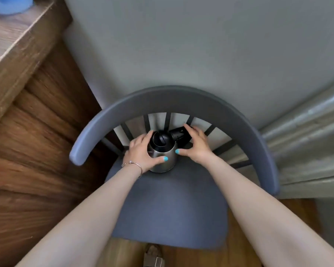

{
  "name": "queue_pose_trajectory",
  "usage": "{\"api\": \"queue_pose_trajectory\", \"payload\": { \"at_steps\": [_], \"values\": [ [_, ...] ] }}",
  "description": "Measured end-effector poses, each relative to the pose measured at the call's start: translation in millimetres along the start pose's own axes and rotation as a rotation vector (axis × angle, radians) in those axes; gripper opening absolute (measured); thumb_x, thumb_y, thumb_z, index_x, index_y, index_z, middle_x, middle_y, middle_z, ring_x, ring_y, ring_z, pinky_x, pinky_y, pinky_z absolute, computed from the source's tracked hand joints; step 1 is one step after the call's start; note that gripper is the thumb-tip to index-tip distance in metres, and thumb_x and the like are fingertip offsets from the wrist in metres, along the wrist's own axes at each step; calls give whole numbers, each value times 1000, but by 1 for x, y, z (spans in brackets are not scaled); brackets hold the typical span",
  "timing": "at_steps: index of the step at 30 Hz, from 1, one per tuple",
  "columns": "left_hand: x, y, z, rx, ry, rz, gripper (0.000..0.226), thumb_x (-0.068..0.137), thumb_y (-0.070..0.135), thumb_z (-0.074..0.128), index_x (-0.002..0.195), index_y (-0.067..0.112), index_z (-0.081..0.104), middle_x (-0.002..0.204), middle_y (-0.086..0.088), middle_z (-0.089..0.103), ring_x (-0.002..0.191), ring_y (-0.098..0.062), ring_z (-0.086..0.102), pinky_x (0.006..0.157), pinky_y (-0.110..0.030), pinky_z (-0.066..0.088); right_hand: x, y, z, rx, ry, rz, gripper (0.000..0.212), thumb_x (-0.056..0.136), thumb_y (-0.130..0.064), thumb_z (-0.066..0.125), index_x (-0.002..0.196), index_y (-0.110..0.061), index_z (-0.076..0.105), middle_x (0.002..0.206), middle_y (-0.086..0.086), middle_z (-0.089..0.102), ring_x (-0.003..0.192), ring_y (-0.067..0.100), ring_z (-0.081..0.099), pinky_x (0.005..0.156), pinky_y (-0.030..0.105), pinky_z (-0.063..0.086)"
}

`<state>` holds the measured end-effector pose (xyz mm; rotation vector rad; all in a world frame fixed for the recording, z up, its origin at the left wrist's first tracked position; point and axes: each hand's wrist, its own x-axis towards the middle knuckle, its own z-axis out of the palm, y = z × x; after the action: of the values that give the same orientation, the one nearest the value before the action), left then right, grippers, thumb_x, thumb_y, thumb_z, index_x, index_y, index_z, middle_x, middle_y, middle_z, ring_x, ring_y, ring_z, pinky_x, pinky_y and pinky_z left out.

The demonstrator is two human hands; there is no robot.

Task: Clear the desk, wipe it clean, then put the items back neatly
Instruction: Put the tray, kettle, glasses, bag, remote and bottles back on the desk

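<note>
Both hands hold the kettle [162,151] on the chair [168,209]: left hand [141,151] cupping its side, right hand [195,145] by its handle.

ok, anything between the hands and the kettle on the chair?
Nothing visible. The left hand already wraps the kettle body, thumb across its front. The right hand sits at the black handle side, thumb tip beside the body; whether it grips cannot be told. The kettle stands on the chair seat, backrest curving behind it.
</note>
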<state>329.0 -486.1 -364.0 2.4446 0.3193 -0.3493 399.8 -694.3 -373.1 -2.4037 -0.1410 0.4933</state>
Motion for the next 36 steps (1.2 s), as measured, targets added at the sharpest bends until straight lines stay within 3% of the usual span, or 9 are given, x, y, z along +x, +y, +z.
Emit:
{"api": "queue_pose_trajectory", "payload": {
  "at_steps": [4, 8, 12, 14, 18, 22, 25, 29, 36],
  "values": [
    [3, 0, 13, -136, 53, -11, 103, 60, 57, 81, 146, 37, 27, 146, 6, 36, 137, -22, 31, 108, -39, 36, 7, 8, 6, 82, 89, -15, 82, 72, -24, 85, 142, -35, 44, 142, 0, 29, 135, 21, 35, 113, 36, 34],
    [-1, 1, 19, -219, 70, 6, 101, 54, 55, 84, 140, 40, 34, 143, 10, 39, 133, -21, 35, 105, -41, 40, -2, 8, 12, 62, 59, -49, 62, 68, -19, 87, 120, -24, 52, 117, -6, 36, 115, 19, 45, 95, 34, 43],
    [0, -1, 20, -246, 72, 48, 101, 52, 50, 87, 139, 37, 37, 141, 9, 41, 131, -22, 37, 108, -35, 35, -5, 7, 12, 255, 50, -76, 57, 64, -7, 88, 111, -26, 62, 113, 4, 52, 102, 12, 50, 84, 4, 36],
    [1, -1, 18, -270, 70, 96, 103, 48, 49, 88, 138, 33, 41, 134, 13, 44, 130, -20, 40, 111, -36, 33, -5, 3, 11, 334, 55, -72, 59, 61, 0, 88, 107, -28, 65, 112, 10, 55, 96, 6, 53, 82, 0, 35],
    [-1, -2, 20, -328, 100, 105, 100, 42, 48, 85, 132, 30, 47, 125, 16, 50, 125, -15, 48, 109, -42, 37, -12, -3, 11, 433, 65, -18, 59, 54, 6, 89, 95, -30, 68, 106, 7, 57, 92, 11, 58, 82, 12, 44],
    [-17, 3, 16, -298, 102, 131, 98, 48, 40, 91, 134, 31, 46, 134, 11, 52, 126, -12, 43, 110, -32, 32, -34, -9, 4, 465, 65, 29, 57, 55, 9, 88, 98, -23, 69, 98, 4, 52, 87, 9, 57, 72, 3, 43],
    [-32, 14, 5, -297, 99, 162, 98, 50, 41, 90, 136, 32, 45, 135, 13, 50, 127, -9, 40, 110, -28, 29, -56, -21, -11, 446, 82, 43, 56, 58, 8, 87, 98, -25, 69, 98, 1, 52, 88, 9, 57, 69, 3, 45],
    [-50, 34, -22, -325, 56, 168, 99, 43, 60, 80, 133, 41, 42, 135, 19, 49, 128, -15, 43, 109, -34, 37, -85, -45, -40, 444, 117, 46, 52, 61, 7, 87, 102, -22, 71, 97, 0, 53, 90, 12, 58, 69, 10, 47],
    [-101, 83, -106, -317, 24, 263, 100, 42, 61, 79, 133, 36, 45, 132, 13, 53, 125, -12, 48, 107, -39, 39, -156, -121, -94, 482, 264, 19, 52, 59, 1, 89, 94, -32, 70, 102, 4, 56, 93, 14, 61, 80, 29, 56]
  ]
}}
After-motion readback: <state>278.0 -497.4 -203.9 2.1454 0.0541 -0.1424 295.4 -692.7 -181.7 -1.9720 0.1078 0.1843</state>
